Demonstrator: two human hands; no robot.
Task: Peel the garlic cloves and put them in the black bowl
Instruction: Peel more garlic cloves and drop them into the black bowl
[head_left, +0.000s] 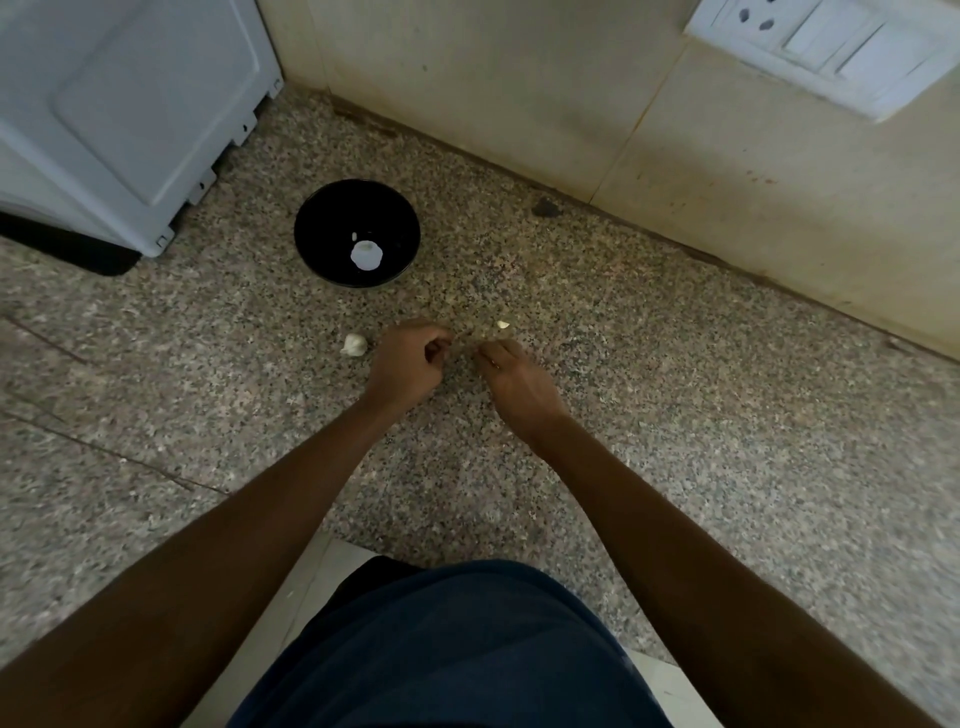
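Nearest the camera, at 6 o'clock, there's just a dark blue shirt (457, 644) and two bare forearms reaching out over a speckled granite tabletop (727, 415).

Both hands meet around the middle of the frame. The left hand (408, 361) has its fingers curled in tight, thumb against the fingertips like a pinch. The right hand (511, 376) is curled the same way, fingertips pointing toward the left hand. Something small seems to sit between the two sets of fingers, but it's blurry and I honestly can't tell what it is.

Just beside the left hand, at its 9 o'clock, a garlic clove (355, 344) lies on the tabletop, pale and still in its skin. At 12 o'clock from the right hand there's a small pale scrap (502, 324), maybe peel, maybe a clove bit.

Further back, toward 11 o'clock from the hands, sits the black bowl (317, 208) with white garlic pieces (367, 254) in the bottom.

Far left, at 10 o'clock, is a white appliance (119, 104). Far right, at 1 o'clock, a white switch and socket plate (815, 47) sits on the beige wall (519, 78).

No readable writing or brand anywhere.
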